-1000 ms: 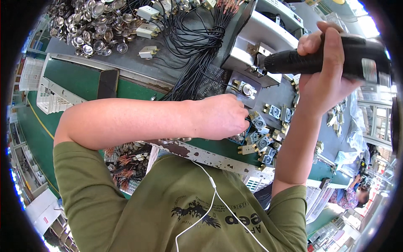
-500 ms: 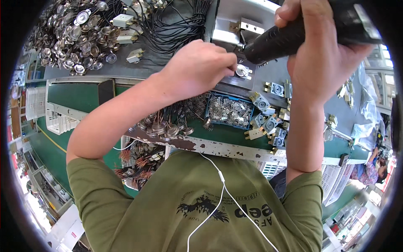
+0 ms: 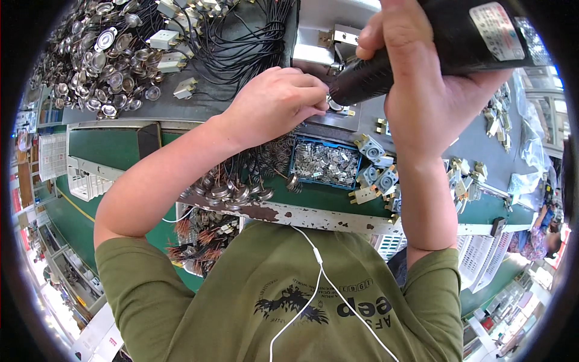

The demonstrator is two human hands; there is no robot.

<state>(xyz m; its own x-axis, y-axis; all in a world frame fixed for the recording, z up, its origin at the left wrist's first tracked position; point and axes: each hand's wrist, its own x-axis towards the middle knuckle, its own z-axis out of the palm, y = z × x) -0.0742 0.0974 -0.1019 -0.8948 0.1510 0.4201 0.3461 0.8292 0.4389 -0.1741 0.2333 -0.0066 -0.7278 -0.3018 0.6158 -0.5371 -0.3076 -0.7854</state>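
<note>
My right hand grips a black electric screwdriver, its tip pointing down-left at a small metal part on a grey fixture block. My left hand pinches that small part with its fingertips, right beside the driver's tip. Just below the hands a blue tray holds several small metal pieces.
A heap of round metal discs with black wires and white connectors lies at the upper left. Wired discs pile up at the bench's near edge. Grey terminal blocks lie right of the tray. White slotted crates stand left.
My left hand has moved from the bench's near edge up to the fixture. The right hand has brought the screwdriver down and left, so its tip meets my left fingertips.
</note>
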